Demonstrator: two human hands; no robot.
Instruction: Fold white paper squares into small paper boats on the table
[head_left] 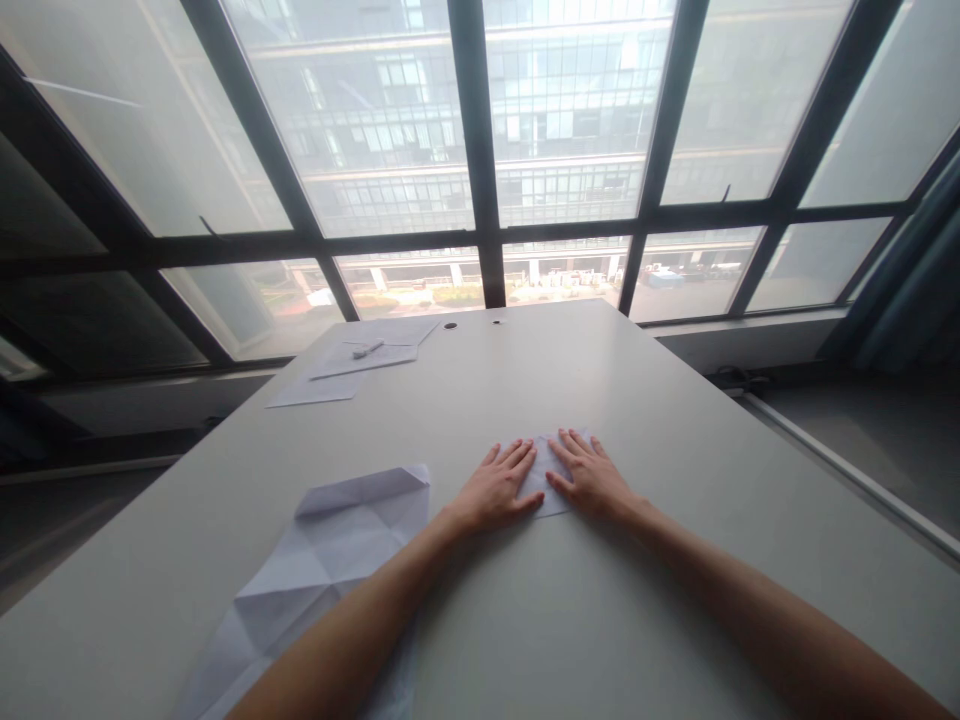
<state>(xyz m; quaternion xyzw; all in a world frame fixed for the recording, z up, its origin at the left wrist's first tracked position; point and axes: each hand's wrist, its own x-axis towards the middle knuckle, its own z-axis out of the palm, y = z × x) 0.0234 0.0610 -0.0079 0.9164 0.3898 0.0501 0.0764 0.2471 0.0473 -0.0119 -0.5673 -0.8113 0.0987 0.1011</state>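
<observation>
My left hand (499, 487) and my right hand (592, 477) lie flat, fingers stretched out, side by side on a small folded white paper (543, 478) in the middle of the grey table (570, 380). Both palms press down on the paper, which shows only between and just beyond the fingers. Neither hand holds anything. A larger creased white sheet (330, 560), partly folded at its top edge, lies on the table to the left, beneath my left forearm.
Several flat white sheets (352, 365) with a white pen (367, 349) on them lie at the far left of the table. Two small holes (451, 325) sit near the far edge. Large windows (480, 150) stand behind the table.
</observation>
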